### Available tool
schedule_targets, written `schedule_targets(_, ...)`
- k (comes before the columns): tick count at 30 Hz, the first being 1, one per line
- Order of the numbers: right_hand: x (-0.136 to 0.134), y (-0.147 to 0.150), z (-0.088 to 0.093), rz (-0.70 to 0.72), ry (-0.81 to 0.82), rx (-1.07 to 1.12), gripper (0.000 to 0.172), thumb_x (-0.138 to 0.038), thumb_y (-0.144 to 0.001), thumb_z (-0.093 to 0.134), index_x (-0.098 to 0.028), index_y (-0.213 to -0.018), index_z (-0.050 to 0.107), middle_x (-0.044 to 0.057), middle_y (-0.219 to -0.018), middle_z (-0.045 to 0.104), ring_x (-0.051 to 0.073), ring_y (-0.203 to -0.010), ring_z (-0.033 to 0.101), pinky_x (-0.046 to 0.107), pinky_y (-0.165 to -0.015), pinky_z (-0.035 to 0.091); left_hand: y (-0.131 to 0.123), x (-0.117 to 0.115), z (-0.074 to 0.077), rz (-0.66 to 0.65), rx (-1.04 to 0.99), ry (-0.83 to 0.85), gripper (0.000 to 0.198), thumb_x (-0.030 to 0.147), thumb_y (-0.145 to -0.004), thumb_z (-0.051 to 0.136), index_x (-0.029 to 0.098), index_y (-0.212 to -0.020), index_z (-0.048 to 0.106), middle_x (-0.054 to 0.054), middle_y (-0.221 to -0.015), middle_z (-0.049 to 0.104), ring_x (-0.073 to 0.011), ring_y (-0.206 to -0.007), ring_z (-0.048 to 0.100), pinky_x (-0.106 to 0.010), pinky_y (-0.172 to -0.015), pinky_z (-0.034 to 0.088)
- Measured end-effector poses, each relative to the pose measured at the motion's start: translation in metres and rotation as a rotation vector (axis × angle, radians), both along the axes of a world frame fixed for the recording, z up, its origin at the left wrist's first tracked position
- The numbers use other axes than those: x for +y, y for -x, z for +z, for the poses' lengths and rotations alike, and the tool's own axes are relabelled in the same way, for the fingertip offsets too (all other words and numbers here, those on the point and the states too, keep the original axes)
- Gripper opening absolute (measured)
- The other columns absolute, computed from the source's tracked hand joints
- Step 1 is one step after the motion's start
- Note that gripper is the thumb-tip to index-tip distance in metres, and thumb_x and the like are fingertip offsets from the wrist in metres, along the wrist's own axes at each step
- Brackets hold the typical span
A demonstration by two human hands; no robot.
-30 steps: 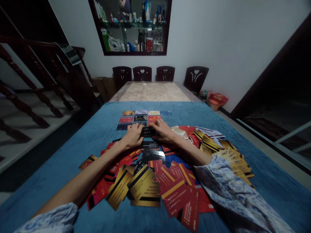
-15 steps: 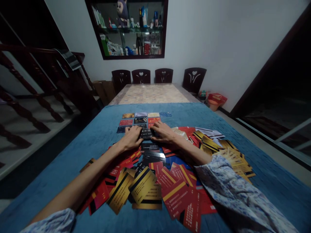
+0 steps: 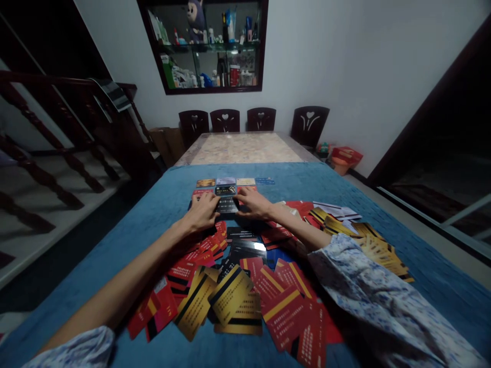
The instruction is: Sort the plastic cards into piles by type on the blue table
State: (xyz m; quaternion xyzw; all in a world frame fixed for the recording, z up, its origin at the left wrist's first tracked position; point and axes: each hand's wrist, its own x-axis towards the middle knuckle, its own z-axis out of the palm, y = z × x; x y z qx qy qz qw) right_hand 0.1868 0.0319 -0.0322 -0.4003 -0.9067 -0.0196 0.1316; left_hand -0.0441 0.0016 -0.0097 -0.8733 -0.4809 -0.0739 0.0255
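While both arms stretch forward over the blue cloth (image 3: pixel 115 240) that covers the surface, the left hand (image 3: pixel 202 212) and the right hand (image 3: pixel 253 203) meet at a black card (image 3: pixel 227 205) lying flat at twelve o'clock from the person. The left fingers (image 3: pixel 210 200) press its left edge and the right fingers (image 3: pixel 245 197) its right edge; both sets lie flat and spread rather than curled, and whether they pinch the card or only steady it is hard to tell in the dim light. Just beyond the card, still at twelve o'clock, small cards sit in tidy rows (image 3: pixel 235 182), squared up side by side. Nearer the person, a loose heap of red cards (image 3: pixel 286 306) and gold cards (image 3: pixel 233 304) spreads at six o'clock, overlapping, with a few more black cards (image 3: pixel 245 245) between the forearms. At three o'clock a fan of gold cards (image 3: pixel 378 250) trails toward the cloth's edge. Patterned sleeves (image 3: pixel 368 301) cover the upper forearms.
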Motion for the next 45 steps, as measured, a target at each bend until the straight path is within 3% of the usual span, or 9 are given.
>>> schedule_targets(12, 0.019, 0.014, 0.025, -0.061, 0.08, -0.095, 0.05, -0.042, -0.087, 0.069, -0.017, -0.131, 0.065, 0.017, -0.132, 0.06, 0.033, -0.118, 0.05, 0.042, -0.092, 0.046, 0.014, 0.031, 0.005, 0.022, -0.022, 0.051, 0.047, 0.022, -0.083, 0.058, 0.02, -0.13, 0.059, -0.015, -0.135, 0.059, -0.0363, -0.127, 0.046, -0.055, -0.101, 0.038)
schedule_targets(19, 0.026, 0.017, 0.021, -0.113, 0.111, -0.17, 0.05, -0.039, -0.088, 0.068, -0.019, -0.133, 0.064, 0.014, -0.132, 0.062, 0.034, -0.121, 0.051, 0.039, -0.089, 0.046, 0.012, 0.049, -0.008, 0.046, -0.047, 0.104, 0.038, 0.022, -0.077, 0.061, 0.022, -0.115, 0.067, -0.013, -0.125, 0.066, -0.0378, -0.122, 0.049, -0.054, -0.099, 0.038)
schedule_targets(26, 0.033, 0.017, 0.01, -0.111, 0.116, -0.186, 0.043, -0.038, -0.086, 0.069, -0.018, -0.124, 0.07, 0.014, -0.128, 0.066, 0.033, -0.121, 0.054, 0.038, -0.093, 0.044, 0.01, 0.051, -0.011, 0.071, -0.026, 0.133, 0.034, 0.021, -0.076, 0.06, 0.024, -0.109, 0.067, -0.011, -0.119, 0.068, -0.0379, -0.123, 0.049, -0.055, -0.098, 0.038)
schedule_targets(45, 0.037, 0.02, 0.008, -0.112, 0.111, -0.195, 0.038, -0.037, -0.085, 0.067, -0.023, -0.119, 0.073, 0.013, -0.123, 0.069, 0.033, -0.117, 0.056, 0.038, -0.089, 0.044, 0.011, 0.058, -0.013, 0.066, -0.012, 0.154, 0.038, 0.022, -0.075, 0.06, 0.025, -0.112, 0.067, -0.011, -0.12, 0.067, -0.0377, -0.123, 0.046, -0.055, -0.098, 0.035)
